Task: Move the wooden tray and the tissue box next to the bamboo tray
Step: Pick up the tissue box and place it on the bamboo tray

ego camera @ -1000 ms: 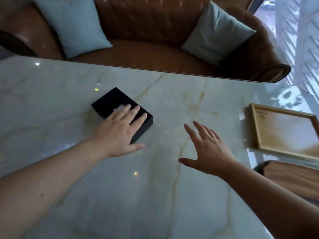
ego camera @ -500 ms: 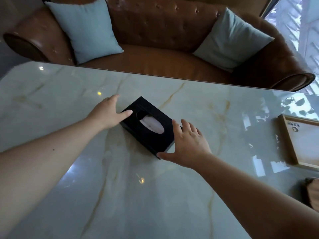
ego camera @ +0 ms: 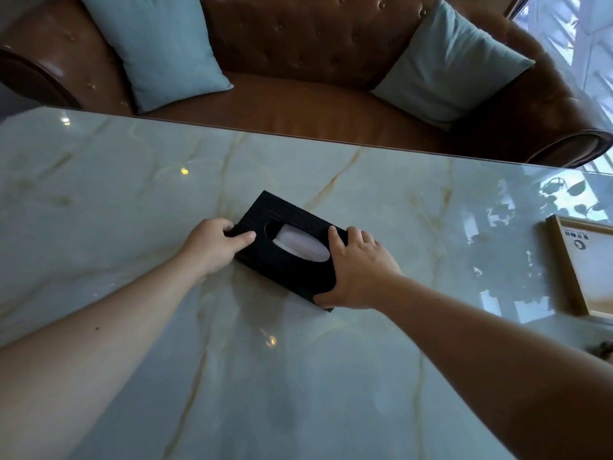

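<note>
The tissue box is black with an oval slot showing white tissue, and it lies at an angle in the middle of the marble table. My left hand grips its left end, thumb on top. My right hand clasps its right end, fingers over the top and thumb at the near corner. A light wooden-framed tray lies at the right edge of the table, cut off by the frame. A sliver of a darker wooden thing shows below it.
Behind the table's far edge stands a brown leather sofa with two pale blue cushions. A bright window is at the upper right. The glossy tabletop reflects lights and leaves.
Both hands have closed onto the ends of the tissue box; a second ago the left lay flat on top and the right hovered apart. The view shifted left, pushing the trays toward the right edge.
</note>
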`<state>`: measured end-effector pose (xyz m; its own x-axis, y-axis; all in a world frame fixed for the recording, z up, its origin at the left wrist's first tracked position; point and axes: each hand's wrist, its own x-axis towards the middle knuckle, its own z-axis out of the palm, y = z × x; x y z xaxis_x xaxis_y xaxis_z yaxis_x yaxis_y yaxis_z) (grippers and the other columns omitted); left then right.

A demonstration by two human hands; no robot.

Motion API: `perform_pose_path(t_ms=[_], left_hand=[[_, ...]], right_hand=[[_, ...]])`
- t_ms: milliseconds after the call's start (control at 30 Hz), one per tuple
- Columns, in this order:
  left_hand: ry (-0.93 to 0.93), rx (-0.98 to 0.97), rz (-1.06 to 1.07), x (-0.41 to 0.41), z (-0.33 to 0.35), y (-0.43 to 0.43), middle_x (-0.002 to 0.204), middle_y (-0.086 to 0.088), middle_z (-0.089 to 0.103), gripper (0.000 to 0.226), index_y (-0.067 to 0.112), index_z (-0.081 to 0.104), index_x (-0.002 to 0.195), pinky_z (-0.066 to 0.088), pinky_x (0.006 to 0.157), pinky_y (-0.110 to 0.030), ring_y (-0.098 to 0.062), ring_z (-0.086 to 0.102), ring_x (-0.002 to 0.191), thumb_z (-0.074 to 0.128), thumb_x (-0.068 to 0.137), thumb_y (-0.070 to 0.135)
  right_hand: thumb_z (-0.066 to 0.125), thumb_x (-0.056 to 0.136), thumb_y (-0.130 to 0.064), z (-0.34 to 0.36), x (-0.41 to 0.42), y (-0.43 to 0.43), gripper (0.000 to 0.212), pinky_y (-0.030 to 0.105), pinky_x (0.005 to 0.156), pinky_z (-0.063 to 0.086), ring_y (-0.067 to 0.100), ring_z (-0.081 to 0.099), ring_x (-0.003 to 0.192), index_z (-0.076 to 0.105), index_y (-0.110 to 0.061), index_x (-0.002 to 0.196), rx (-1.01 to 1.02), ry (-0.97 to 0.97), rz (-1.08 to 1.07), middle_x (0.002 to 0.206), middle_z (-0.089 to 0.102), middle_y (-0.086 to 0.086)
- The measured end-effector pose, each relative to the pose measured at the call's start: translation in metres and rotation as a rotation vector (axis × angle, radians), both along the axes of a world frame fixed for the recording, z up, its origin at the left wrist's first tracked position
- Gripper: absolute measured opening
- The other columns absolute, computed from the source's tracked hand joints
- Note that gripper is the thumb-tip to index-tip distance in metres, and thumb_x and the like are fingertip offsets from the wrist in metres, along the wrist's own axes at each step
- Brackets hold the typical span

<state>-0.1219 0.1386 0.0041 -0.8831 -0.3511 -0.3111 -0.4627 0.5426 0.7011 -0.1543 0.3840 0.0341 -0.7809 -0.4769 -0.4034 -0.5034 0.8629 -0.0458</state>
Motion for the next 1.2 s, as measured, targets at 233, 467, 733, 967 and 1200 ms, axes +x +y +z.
perform_pose_path(t_ms=[233, 467, 733, 967, 1200], left_hand=[[-0.091, -0.086, -0.055, 0.052, -0.001, 0.037, 0.071, -0.002, 0.064, 0.041, 0.008, 0.057, 0.078, 0.039, 0.057, -0.03, -0.022, 0.06, 0.069, 0.075, 0.071, 0.045], [0.037, -0.407, -0.459, 0.039, 0.019, 0.038, 0.146, -0.011, 0.037, 0.111, 0.01, 0.029, 0.141, 0.031, 0.111, -0.036, -0.025, 0.034, 0.137, 0.057, 0.058, 0.077], [-0.099, -0.948, -0.969, 0.009, 0.023, 0.053, 0.155, -0.025, 0.011, 0.13, 0.003, -0.002, 0.147, 0.014, 0.12, -0.043, -0.037, 0.012, 0.143, 0.05, 0.057, 0.082], [-0.036, -0.982, -0.94, 0.018, 0.036, 0.076, 0.148, -0.022, 0.027, 0.124, 0.002, 0.011, 0.147, 0.021, 0.116, -0.04, -0.036, 0.026, 0.136, 0.047, 0.056, 0.079], [0.045, -1.004, -0.96, 0.008, 0.06, 0.145, 0.138, -0.021, 0.04, 0.124, 0.0, 0.022, 0.144, 0.032, 0.11, -0.041, -0.035, 0.039, 0.126, 0.042, 0.054, 0.082]], right_hand=[[0.072, 0.057, -0.062, 0.012, -0.029, 0.04, 0.127, 0.038, 0.113, 0.035, 0.032, 0.031, 0.138, 0.006, -0.017, 0.155, 0.062, -0.06, 0.243, 0.148, 0.029, 0.013], [0.069, 0.064, -0.061, 0.009, -0.031, 0.044, 0.125, 0.04, 0.122, 0.021, 0.035, 0.006, 0.151, -0.002, -0.015, 0.156, 0.075, -0.063, 0.299, 0.162, 0.007, 0.022], [0.066, 0.062, -0.07, 0.0, -0.023, 0.041, 0.126, 0.039, 0.121, 0.02, 0.036, 0.022, 0.143, 0.009, -0.006, 0.154, 0.014, 0.072, 0.298, 0.154, 0.026, 0.022], [0.065, 0.056, -0.072, 0.004, -0.023, 0.065, 0.126, 0.037, 0.117, 0.03, 0.032, 0.034, 0.135, 0.016, -0.009, 0.153, -0.01, 0.111, 0.324, 0.144, 0.036, 0.014], [0.062, 0.059, -0.071, 0.027, -0.026, 0.14, 0.122, 0.036, 0.117, 0.029, 0.032, 0.03, 0.139, 0.015, -0.01, 0.154, -0.016, 0.133, 0.311, 0.148, 0.033, 0.014]])
